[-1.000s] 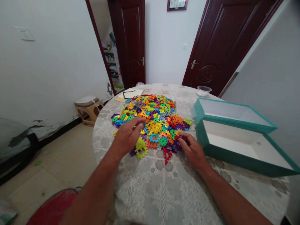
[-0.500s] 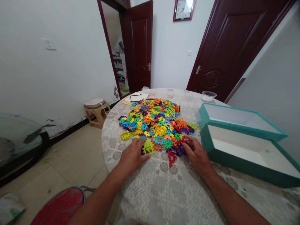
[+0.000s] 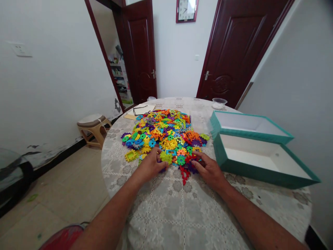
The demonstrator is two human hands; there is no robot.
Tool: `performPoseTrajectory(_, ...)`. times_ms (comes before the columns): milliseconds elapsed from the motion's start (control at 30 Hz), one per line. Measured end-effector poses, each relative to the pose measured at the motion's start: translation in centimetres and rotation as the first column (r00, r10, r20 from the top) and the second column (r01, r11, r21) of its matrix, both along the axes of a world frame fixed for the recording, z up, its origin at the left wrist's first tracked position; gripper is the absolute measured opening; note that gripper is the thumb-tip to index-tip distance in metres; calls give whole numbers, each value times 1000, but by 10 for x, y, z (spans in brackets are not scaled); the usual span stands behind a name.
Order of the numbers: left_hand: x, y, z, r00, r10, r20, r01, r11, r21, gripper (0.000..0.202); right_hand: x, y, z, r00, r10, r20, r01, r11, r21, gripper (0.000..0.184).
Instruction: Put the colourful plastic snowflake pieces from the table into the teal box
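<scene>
Left hand [image 3: 149,166] low at near edge of heap, fingers spread, touching lime gear piece [image 3: 165,157]; cannot tell if gripping. Heap of multicoloured plastic gear pieces [image 3: 163,137] mid-tabletop [image 3: 166,215]. Red piece [image 3: 185,175] at heap's near edge, between hands. Right hand [image 3: 209,172] half-curled on red and purple pieces; hold unclear. Two open teal box trays [image 3: 260,175] further right, apart from heap.

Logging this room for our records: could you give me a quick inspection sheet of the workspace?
surface: round table with a lace-patterned cloth
job's things: heap of multicoloured interlocking plastic pieces; two teal-edged white box halves
clutter: eyeglasses; clear bowl
hands: left hand and right hand, both at the heap's near edge
cables: nothing seen
surroundings: stool; dark red door; wall clock
</scene>
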State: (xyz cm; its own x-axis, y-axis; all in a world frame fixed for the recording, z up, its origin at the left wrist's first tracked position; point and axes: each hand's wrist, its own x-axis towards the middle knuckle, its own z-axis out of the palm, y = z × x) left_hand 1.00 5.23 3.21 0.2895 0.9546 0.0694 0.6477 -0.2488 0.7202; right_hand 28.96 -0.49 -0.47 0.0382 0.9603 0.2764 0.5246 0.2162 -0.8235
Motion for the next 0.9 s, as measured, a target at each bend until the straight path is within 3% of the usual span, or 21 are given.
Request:
performPoseTrajectory(233,10,3,16,978,-85,190,84,996,17,42,0,2,-6,995,58,-84,-58,998,-4,46)
performPoseTrajectory(433,44,17,24,952,-151,265,145,988,42,47,0,3,-3,986,50,-161,-41,997,61,30)
performPoseTrajectory(700,78,20,-3,914,-277,296,274,960,51,38,0,3,3,986,64,-153,-23,966,257,22)
performPoseTrajectory(900,72,14,-8,856,-301,421,341,940,-20,31,-4,4,3,988,95,-123,-75,985,153,24)
